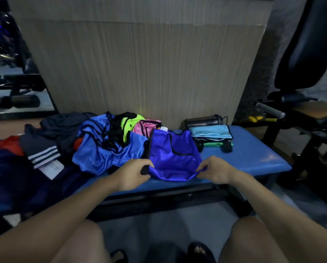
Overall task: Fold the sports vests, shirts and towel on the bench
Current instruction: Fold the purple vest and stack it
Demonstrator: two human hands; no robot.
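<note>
left hand [134, 173] fingers pinch purple vest [173, 158] hem corner | right hand [214, 170] fingers pinch opposite corner, stretching hem flat on bench [253, 156] for folding | beyond fingertips: unfolded heap [102, 141] (left), folded stack [212, 132] right

Bare forearms and knees, dark open-toed sandals [200, 251].

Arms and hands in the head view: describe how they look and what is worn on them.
Both forearms are bare, with no sleeve reaching into view. The left hand and right hand wear no gloves, and no watch, bracelet or ring shows on either wrist or on the visible fingers. No markings or tape can be seen. The dim light hides finer detail.
</note>
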